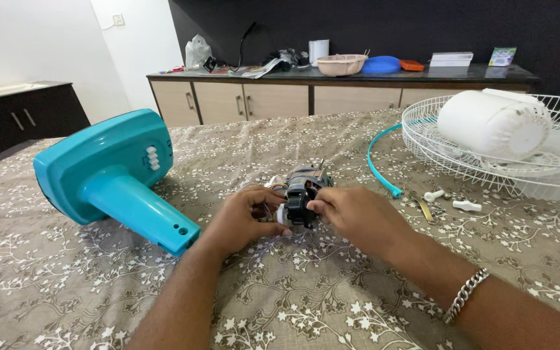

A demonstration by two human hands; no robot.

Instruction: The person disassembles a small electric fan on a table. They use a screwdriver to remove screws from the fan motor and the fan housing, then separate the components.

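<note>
Gripping a small fan motor (pixel 304 193) from both sides, the person works over a bed covered by a brown floral sheet (pixel 332 298); the motor sits near the middle of the sheet, just ahead of the person, its dark body and copper windings showing above the fingers; thin wires trail from its left side. The left hand (pixel 244 220) is curled against the motor's left side, thumb and fingers closed on it, with a small white part showing at the fingertips; the right hand (pixel 356 217) is closed on the motor's right side, thumb and forefinger pinching the black front piece; a silver chain bracelet (pixel 465 295) hangs on the right wrist.

To the left, well apart from the hands, lies a teal fan base (pixel 108 172) tipped on its side, its hollow stem pointing toward the person and a row of white buttons on its face. To the right rests a white wire fan guard (pixel 520 152), lying flat like a bowl; a white motor cover (pixel 490 123) sits inside it; a teal rim strip (pixel 378 165) curves along the guard's near edge. Between the guard and the right hand lie small loose parts: a white knob (pixel 433 194), a white plastic piece (pixel 466 206) and a brass-coloured metal piece (pixel 424 209).

At the back stands a long sideboard (pixel 332 97) with beige doors and a dark top; on it are a beige bowl (pixel 341 64), a blue lid (pixel 381 65), a white bag (pixel 197 52) and other clutter too small to tell.
</note>
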